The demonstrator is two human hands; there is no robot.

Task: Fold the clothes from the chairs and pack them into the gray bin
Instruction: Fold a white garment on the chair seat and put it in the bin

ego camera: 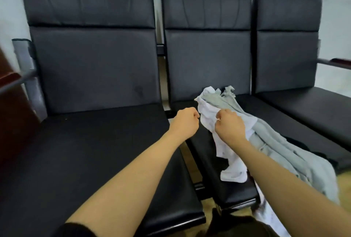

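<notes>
- Setting: three black padded chairs joined in a row against a pale wall: left chair point(91, 141), middle chair point(207, 60), right chair point(288, 47). A wooden armrest point(340, 61) shows at the far right end.
- Clothes: a heap lies on the middle chair's seat, running from the backrest down to the front edge and spilling past it at lower right.
- White garment point(224, 153): crumpled, on the left side of the heap, its lower end lying on the seat near the front edge.
- Gray garment point(281, 151): long, draped diagonally over the right side of the heap, partly on top of the white one.
- A dark item point(292, 140) shows just beyond the gray garment; its kind cannot be determined.
- Left hand point(185, 121): fingers curled into a fist above the gap between left and middle chairs, at the white garment's left edge. Whether it pinches the fabric cannot be told.
- Right hand point(229, 122): fingers curled, gripping the upper part of the white garment.
- Gray bin: outside the view.
</notes>
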